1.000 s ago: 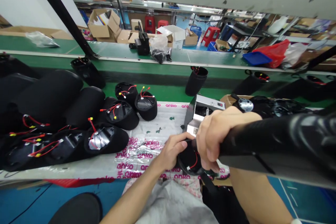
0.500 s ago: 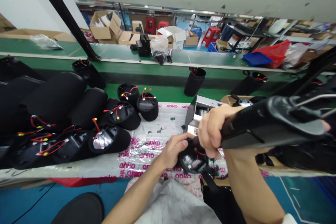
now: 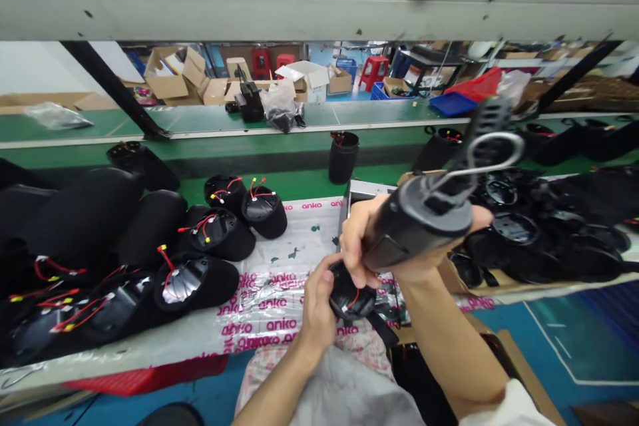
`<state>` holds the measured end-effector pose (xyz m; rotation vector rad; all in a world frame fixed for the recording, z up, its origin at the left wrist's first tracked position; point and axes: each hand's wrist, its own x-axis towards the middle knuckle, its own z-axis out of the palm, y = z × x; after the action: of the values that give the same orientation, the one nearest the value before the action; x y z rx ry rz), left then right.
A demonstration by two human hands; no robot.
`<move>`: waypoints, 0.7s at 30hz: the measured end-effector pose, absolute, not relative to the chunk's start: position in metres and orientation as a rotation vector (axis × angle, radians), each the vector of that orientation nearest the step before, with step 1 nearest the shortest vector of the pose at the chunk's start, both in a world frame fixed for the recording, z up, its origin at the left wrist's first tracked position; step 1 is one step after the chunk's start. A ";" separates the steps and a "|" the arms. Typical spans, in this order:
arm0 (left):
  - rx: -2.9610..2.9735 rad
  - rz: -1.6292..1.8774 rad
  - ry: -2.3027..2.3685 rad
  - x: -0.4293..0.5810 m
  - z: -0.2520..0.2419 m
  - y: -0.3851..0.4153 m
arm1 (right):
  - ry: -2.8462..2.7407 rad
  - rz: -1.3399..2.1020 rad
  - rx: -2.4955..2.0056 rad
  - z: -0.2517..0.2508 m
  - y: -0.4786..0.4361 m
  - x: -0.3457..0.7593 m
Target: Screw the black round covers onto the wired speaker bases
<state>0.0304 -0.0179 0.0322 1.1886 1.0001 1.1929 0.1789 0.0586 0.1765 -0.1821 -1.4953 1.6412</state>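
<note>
My right hand (image 3: 360, 249) is wrapped round the thick black body of an electric screwdriver (image 3: 412, 216), which has a wire loop at its top end. The tool tilts down to the left, and its tip is hidden behind my fingers. Below it, my left hand (image 3: 319, 296) grips the left edge of a round black cap (image 3: 349, 299) with a red wire inside and a black strap on its right side. Fingers of my right hand touch or nearly touch the cap's upper rim. Behind my right hand, a metal-edged box (image 3: 367, 188) is mostly covered.
Black padded cylinders (image 3: 200, 279) with red and yellow-tipped wires crowd the left of the plastic-covered bench (image 3: 279, 246). An upright black cylinder (image 3: 343, 158) stands behind. A carton of black caps (image 3: 514, 229) sits at the right. A shelf beam (image 3: 299, 16) crosses above.
The view has shifted and more of the upper shelf and the right carton shows. The screwdriver stands more upright, its loop end turned towards the camera. Both hands stay at the cap.
</note>
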 end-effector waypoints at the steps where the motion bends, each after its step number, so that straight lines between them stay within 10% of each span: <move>1: 1.196 1.192 0.997 0.032 0.032 -0.017 | -1.497 1.602 -0.132 0.180 0.061 0.174; 21: 1.333 0.864 0.609 -0.023 0.057 0.045 | -1.254 1.065 -0.372 0.200 0.020 0.235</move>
<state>-0.0227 0.0449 0.0565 1.3328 0.6092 0.8638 0.2353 0.0202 0.2000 -0.3716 -1.2536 1.0653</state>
